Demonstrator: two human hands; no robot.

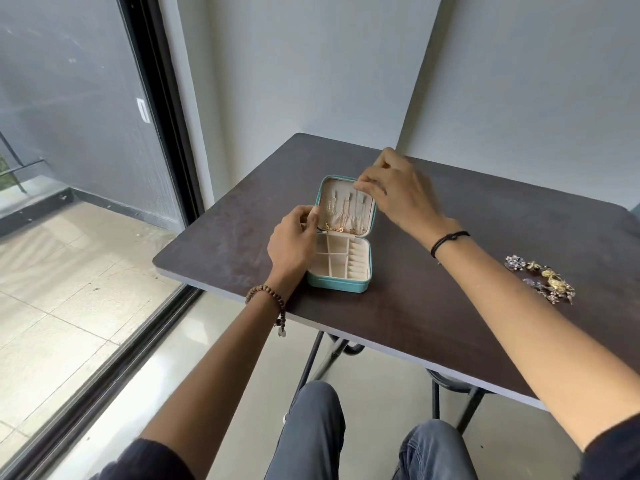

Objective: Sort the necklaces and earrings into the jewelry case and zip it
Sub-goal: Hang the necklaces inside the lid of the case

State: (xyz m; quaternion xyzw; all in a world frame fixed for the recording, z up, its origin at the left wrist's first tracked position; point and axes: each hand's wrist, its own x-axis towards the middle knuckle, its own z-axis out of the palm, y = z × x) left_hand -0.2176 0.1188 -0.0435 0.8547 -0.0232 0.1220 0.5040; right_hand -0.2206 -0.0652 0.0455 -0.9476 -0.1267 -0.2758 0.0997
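Observation:
A small teal jewelry case (341, 285) lies open on the dark table, its lid (323, 183) tilted back. Several thin necklaces (341, 216) hang down the cream lining of the lid, gathered at its lower edge. The base holds cream compartments (337, 259) that look bare. My left hand (294, 242) grips the left edge of the lid. My right hand (394, 188) is over the lid's top right corner, fingertips pinching the top of a necklace chain there. A pile of earrings (542, 282), gold and blue-grey, lies on the table to the right.
The dark table (450, 306) stands against a grey wall corner. Its front edge runs diagonally above my knees (311, 427). A glass sliding door (86, 168) and tiled floor are on the left. Metal table legs (311, 362) show under the top.

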